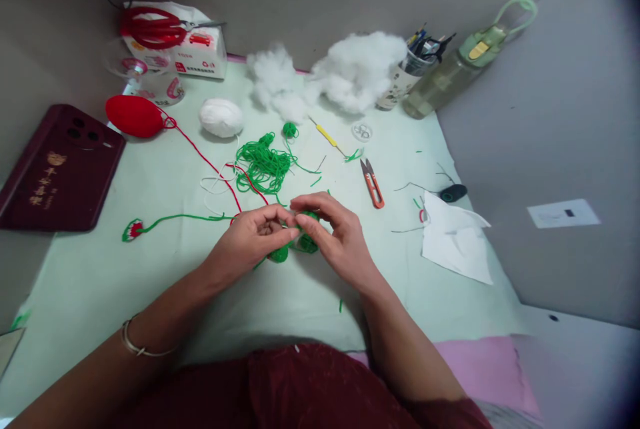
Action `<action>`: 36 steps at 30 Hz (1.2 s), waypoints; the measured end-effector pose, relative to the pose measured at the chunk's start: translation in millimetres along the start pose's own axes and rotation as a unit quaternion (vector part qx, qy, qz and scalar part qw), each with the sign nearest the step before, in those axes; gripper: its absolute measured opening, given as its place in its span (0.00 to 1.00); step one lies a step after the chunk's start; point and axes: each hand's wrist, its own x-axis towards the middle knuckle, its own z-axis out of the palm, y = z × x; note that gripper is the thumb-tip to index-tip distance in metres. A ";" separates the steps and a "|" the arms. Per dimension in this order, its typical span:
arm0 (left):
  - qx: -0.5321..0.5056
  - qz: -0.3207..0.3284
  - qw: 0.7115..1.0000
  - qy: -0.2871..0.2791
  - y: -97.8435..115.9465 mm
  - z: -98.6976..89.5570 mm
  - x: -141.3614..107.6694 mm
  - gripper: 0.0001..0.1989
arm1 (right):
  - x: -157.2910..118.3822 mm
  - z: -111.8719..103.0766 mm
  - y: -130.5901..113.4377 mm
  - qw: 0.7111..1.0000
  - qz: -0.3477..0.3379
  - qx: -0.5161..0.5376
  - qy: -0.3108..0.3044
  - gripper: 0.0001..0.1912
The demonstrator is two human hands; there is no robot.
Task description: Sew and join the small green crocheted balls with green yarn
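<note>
Both hands meet over the middle of the table around a small green crocheted piece (309,242). My right hand (340,232) is closed on it, thumb and fingers pinching its upper part. Close against it, my left hand (255,236) has thumb and index finger pressed together; what lies between those fingertips is hidden. Another green crocheted lump (279,254) shows below the left thumb, and I cannot tell whether it is joined to the first. Green yarn trails from the hands toward a loose tangle of green yarn (265,162).
Behind lie a red yarn ball (134,116), white yarn ball (221,116), fluffy white stuffing (360,69) and yellow-handled crochet hook (326,135). Orange thread snips (373,184) and white paper (455,236) are rightward. A bottle (450,79) stands back right; a red-white-green crocheted piece (133,230) lies left.
</note>
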 end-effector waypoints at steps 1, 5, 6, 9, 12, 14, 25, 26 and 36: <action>-0.003 0.005 1.000 0.008 -0.6 -0.7 0.1 0.11 | 0.0 -0.2 -0.1 1.000 0.010 0.009 -0.015 0.07; -0.017 0.019 0.999 0.023 -4.8 -4.2 0.9 0.10 | 0.5 -0.8 -0.7 0.998 0.034 0.039 -0.043 0.07; -0.017 0.017 1.000 0.019 -6.1 -4.6 1.2 0.10 | 0.6 -0.8 -0.5 0.997 0.041 0.048 -0.043 0.08; -0.025 0.021 0.999 0.019 -9.4 -4.8 2.2 0.10 | 0.9 -0.4 1.5 0.995 0.064 0.065 -0.043 0.08; -0.056 0.029 0.997 0.031 -11.1 -4.1 3.5 0.10 | 1.0 0.0 3.0 0.995 0.079 0.053 -0.041 0.06; -0.087 0.020 0.996 0.032 -10.9 -3.8 4.1 0.11 | 1.1 0.1 3.5 0.994 0.090 0.051 -0.043 0.05; -0.079 0.013 0.997 0.021 -6.3 -3.5 4.7 0.13 | 1.3 5.3 9.8 0.989 0.101 0.110 -0.017 0.07; -0.052 0.019 0.998 0.013 -6.6 -3.6 5.0 0.13 | 0.8 5.9 8.7 0.991 0.092 0.101 -0.010 0.07; -0.031 -0.009 0.999 -0.043 -8.9 -5.3 3.9 0.10 | 2.8 -13.5 6.6 0.994 0.054 0.065 0.074 0.05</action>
